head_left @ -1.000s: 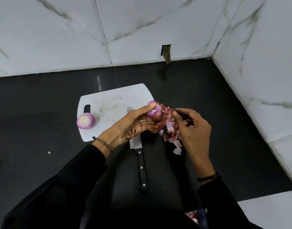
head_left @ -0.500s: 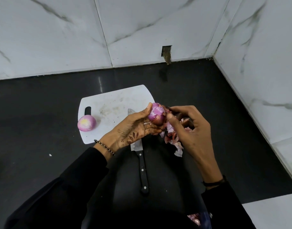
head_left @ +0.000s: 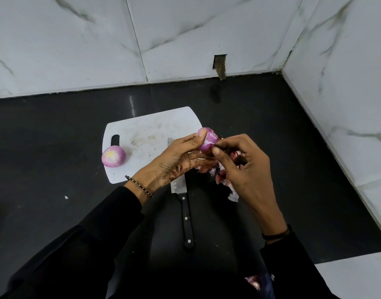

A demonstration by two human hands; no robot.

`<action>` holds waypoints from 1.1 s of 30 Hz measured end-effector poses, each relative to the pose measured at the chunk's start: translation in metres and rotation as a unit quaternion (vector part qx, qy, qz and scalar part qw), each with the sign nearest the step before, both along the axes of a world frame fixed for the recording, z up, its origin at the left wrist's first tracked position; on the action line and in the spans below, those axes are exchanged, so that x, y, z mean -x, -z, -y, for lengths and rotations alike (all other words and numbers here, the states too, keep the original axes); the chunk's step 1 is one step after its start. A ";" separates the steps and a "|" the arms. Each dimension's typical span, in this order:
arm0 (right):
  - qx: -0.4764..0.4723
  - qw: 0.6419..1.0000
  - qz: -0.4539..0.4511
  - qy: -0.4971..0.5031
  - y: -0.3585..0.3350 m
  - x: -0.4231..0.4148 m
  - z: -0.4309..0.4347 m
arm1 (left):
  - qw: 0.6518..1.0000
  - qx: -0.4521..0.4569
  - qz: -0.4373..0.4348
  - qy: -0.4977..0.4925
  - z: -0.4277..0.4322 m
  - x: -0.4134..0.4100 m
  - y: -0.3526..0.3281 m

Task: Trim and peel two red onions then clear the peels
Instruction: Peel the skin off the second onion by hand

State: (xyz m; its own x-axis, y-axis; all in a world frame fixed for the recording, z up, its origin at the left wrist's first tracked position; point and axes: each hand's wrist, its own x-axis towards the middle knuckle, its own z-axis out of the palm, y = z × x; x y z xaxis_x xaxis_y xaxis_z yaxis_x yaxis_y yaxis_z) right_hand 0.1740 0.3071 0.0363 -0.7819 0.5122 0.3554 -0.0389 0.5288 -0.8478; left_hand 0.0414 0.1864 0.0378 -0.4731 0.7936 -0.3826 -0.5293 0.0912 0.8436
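Second onion (head_left: pixel 207 140) held mid-frame at board's right edge: left hand (head_left: pixel 174 160) fingers curl round it, right hand (head_left: pixel 243 169) thumb and forefinger pinch its skin. Peel downward over the peel pile (head_left: pixel 225 180). Peeled onion (head_left: pixel 114 156) sits on cutting board (head_left: pixel 146 134), knife (head_left: pixel 183 203) below.

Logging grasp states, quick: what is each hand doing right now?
Left hand: grips the onion.
Right hand: pinches at the same onion, fingers curled.
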 end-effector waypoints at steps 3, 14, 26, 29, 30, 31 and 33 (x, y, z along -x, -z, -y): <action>-0.024 1.000 0.009 -0.009 0.001 0.000 -0.001 | 0.999 0.035 -0.004 -0.012 -0.004 -0.005 -0.005; 0.008 0.999 -0.001 -0.052 0.013 -0.004 0.001 | 0.996 0.072 0.012 -0.047 -0.012 -0.009 -0.008; 0.173 0.984 0.015 -0.027 0.008 -0.005 0.007 | 0.991 0.086 0.076 -0.064 -0.018 -0.011 -0.002; 0.207 0.978 0.004 -0.005 0.009 -0.006 0.006 | 0.991 0.096 0.081 -0.055 -0.016 -0.008 -0.002; 0.221 0.975 0.000 0.003 0.011 -0.007 0.005 | 0.991 0.101 0.078 -0.050 -0.016 -0.007 -0.002; 0.238 0.971 -0.003 0.012 0.012 -0.008 0.004 | 0.990 0.107 0.077 -0.048 -0.016 -0.006 -0.002; 0.270 0.962 -0.012 0.029 0.014 -0.008 0.003 | 0.989 0.120 0.069 -0.048 -0.015 -0.005 -0.002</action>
State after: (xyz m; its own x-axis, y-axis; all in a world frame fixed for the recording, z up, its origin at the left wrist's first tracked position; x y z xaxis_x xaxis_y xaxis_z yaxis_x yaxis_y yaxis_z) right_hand 0.1820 0.3041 0.0223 -0.7417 0.6694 0.0421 -0.0449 0.0130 -0.9989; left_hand 0.0464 0.2019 0.0396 -0.4727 0.6263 -0.6200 -0.6532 0.2233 0.7235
